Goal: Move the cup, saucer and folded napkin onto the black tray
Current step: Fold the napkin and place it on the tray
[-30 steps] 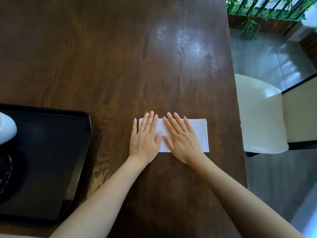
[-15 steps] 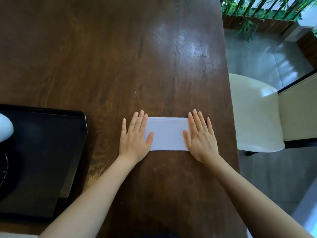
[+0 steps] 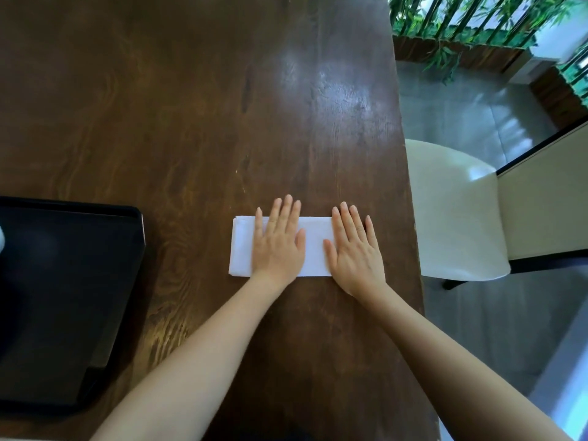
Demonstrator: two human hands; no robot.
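Pressing flat with fingers spread and nothing grasped, the left hand and right hand lie palm-down on the white folded cloth napkin, which rests on the dark brown wooden table. The glossy black rectangular tray sits well apart, out past the left hand, so the napkin is not yet moved. Cup and saucer cannot be made out. Beyond the right hand stand a cream cushioned chair, grey floor and green plants.
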